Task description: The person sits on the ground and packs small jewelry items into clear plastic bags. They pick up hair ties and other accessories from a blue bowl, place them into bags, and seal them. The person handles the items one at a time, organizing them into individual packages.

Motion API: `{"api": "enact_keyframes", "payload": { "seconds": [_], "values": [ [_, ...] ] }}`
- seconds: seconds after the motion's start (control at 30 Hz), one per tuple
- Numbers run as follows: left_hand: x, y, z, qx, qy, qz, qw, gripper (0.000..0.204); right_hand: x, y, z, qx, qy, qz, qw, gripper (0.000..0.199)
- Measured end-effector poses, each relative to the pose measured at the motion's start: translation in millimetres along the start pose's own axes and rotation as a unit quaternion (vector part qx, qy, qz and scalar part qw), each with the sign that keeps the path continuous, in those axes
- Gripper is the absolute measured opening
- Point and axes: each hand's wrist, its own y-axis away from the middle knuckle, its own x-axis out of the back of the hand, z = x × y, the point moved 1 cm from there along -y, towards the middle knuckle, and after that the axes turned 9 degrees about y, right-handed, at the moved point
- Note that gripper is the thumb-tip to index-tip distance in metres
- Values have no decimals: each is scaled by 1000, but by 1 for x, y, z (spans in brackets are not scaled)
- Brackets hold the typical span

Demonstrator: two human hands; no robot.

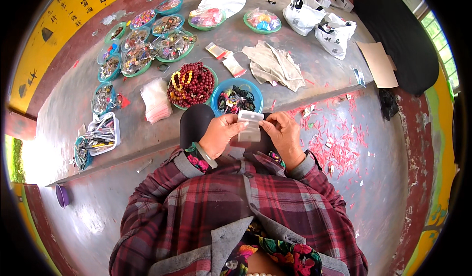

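Over my lap, a small clear plastic bag (250,134) with a whitish top edge is stretched between my two hands. My left hand (219,136) pinches its left upper corner between thumb and fingers. On the opposite corner, the thumb and forefinger of my right hand (285,136) are closed. I cannot make out anything inside the bag. Just beyond my fingers stands a blue bowl (258,90) holding black and brightly coloured small pieces. To its left, strings of dark red beads (199,90) with some yellow ones fill a green bowl.
A stack of clear bags (156,100) lies left of the beads. Several bowls of trinkets (137,57) crowd the ledge's left side, near a white tray (116,133) of pens. Beyond are a beige cloth (275,65) and white carrier bags (305,13). Red scraps (344,133) litter the right floor.
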Motion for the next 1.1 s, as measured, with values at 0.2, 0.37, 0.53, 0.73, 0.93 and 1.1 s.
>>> {"api": "enact_keyframes", "payload": {
  "seconds": [0.2,0.37,0.53,0.73,0.93,1.1],
  "values": [
    [-5,6,12,-56,-110,-16,992,28,1,-7,-10,66,3,28,997,13],
    [-14,16,14,38,50,12,998,24,-3,-3,-13,246,188,72,948,10],
    [-10,19,10,111,129,37,985,21,3,5,-22,349,312,70,881,11],
    [-4,24,4,62,31,8,998,23,5,7,-32,279,178,57,942,15],
    [4,28,2,-19,-92,-13,995,27,-3,10,-23,66,20,-16,997,18],
    [11,32,0,20,-80,-6,997,26,-13,11,-17,108,39,-20,993,16]
  ]
}}
